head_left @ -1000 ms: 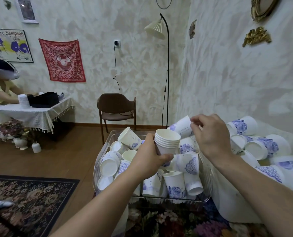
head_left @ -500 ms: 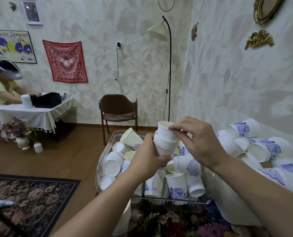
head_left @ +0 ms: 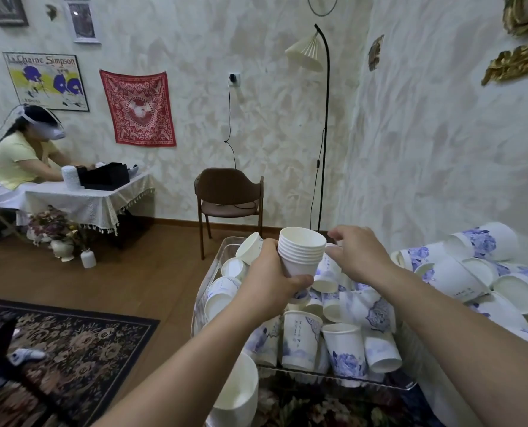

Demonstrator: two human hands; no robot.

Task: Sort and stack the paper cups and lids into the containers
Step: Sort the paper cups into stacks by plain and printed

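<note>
A wooden floor runs back to pale, mottled plaster walls; at near left lies a dark floral rug [head_left: 71, 349], and at far left a second person in a yellow top sits at a cloth-covered table [head_left: 83, 198] under one poster [head_left: 45, 81] and one red patterned cloth [head_left: 137, 107] pinned to the wall. Farther right, one brown chair [head_left: 228, 195] stands against the wall beside one black floor lamp [head_left: 321, 118] with a pleated cream shade. In the near middle a clear plastic container [head_left: 208, 278] holds a jumble of white paper cups printed with blue flowers — too many and too overlapped to count. The left hand [head_left: 272, 282] is wrapped around the lower part of a stack of cups [head_left: 301, 254] held upright above the container; about seven rims show nested at its top. The right hand [head_left: 359, 255] sits just right of the stack's rim, fingers loosely curled; whether it pinches anything I cannot tell. Half a second ago that hand was seating a cup onto the stack from above — now the cup sits flush and the hand has come off to the side, and the stack has been raised a little. At far right a second heap of loose cups [head_left: 472, 269] lies on a white surface against the wall, again beyond counting.
</note>
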